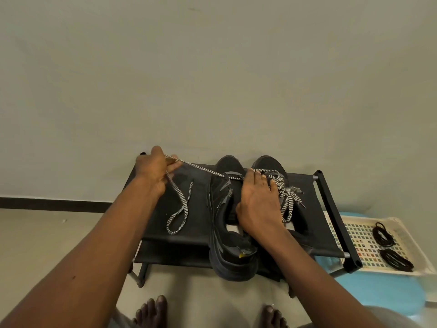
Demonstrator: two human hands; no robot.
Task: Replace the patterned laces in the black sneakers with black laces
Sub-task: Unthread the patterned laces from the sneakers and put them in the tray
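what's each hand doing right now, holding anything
Left hand: closed, pinching the patterned lace, which runs taut to the shoes.
Right hand: open, fingers straight, pressing down on the black sneakers.

Looks like a home, a shoe corner. Told by a plain pale painted wall, a dark skirting strip above pale floor at left, a low black fabric-and-tube shoe rack against the far wall carrying a pair of black sneakers, bare feet near, a cream plastic lattice tray at right.
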